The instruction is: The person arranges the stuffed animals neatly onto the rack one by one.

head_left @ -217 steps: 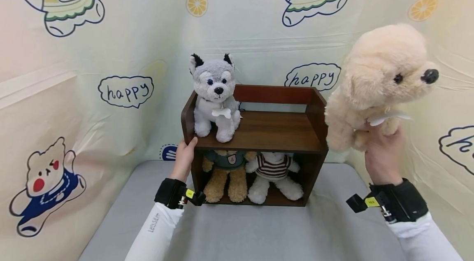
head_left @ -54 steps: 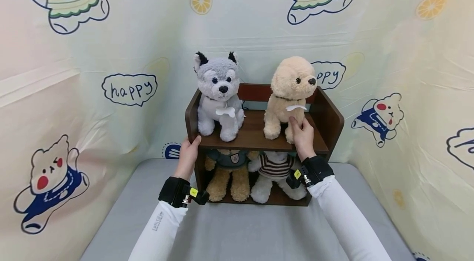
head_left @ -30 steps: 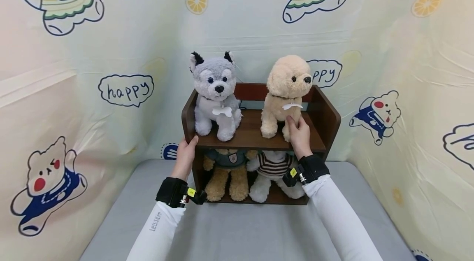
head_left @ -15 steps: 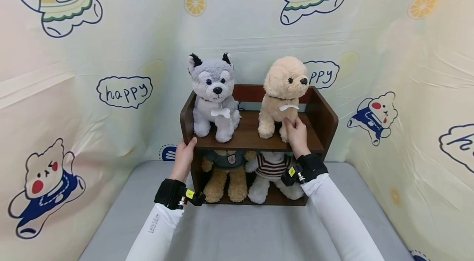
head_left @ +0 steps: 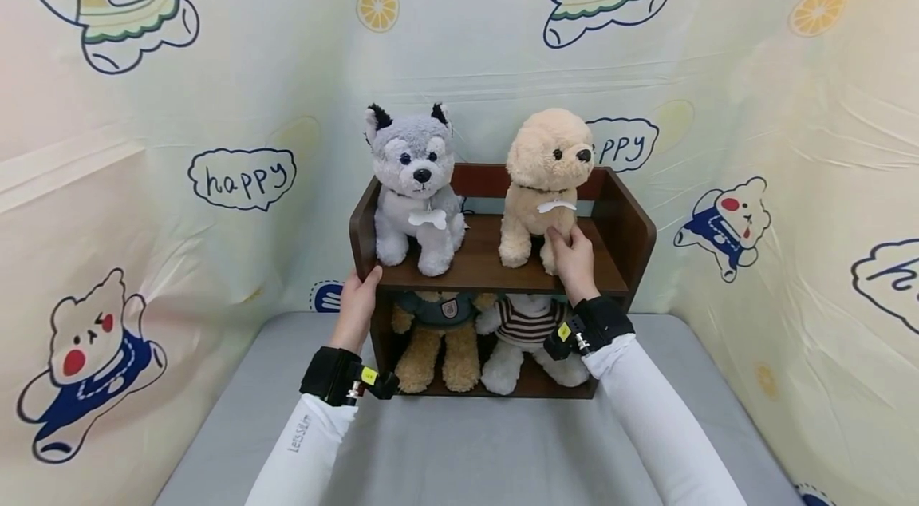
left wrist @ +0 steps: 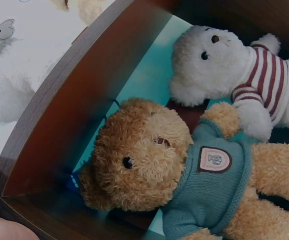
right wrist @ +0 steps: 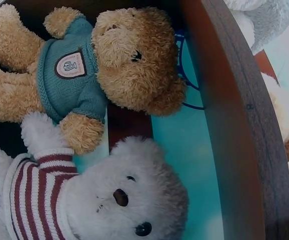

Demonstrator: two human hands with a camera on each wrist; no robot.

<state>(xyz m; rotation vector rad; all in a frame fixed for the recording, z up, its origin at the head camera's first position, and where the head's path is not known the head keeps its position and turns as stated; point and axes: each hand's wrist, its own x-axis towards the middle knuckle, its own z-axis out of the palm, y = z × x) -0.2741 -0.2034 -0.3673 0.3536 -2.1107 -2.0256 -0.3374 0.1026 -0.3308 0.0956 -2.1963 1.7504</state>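
Note:
My left hand grips the left front edge of a dark brown two-tier shelf, thumb in front and fingers behind the side panel. My right hand pinches a front leg of a cream plush dog, which stands upright on the right half of the upper tier, its head turned right. A grey and white plush husky with a white bone tag sits at the upper left. Below, a brown teddy bear in a green sweater sits beside a white teddy bear in a striped top.
The shelf stands on a grey-covered table. A pale curtain with cartoon prints hangs behind and along both sides. Raised side panels bound the upper tier, with a low back rail.
Seven seconds ago the cream dog was held in the air right of the shelf; now it stands on the upper tier. In the last second it shifted slightly left. My left hand stayed put.

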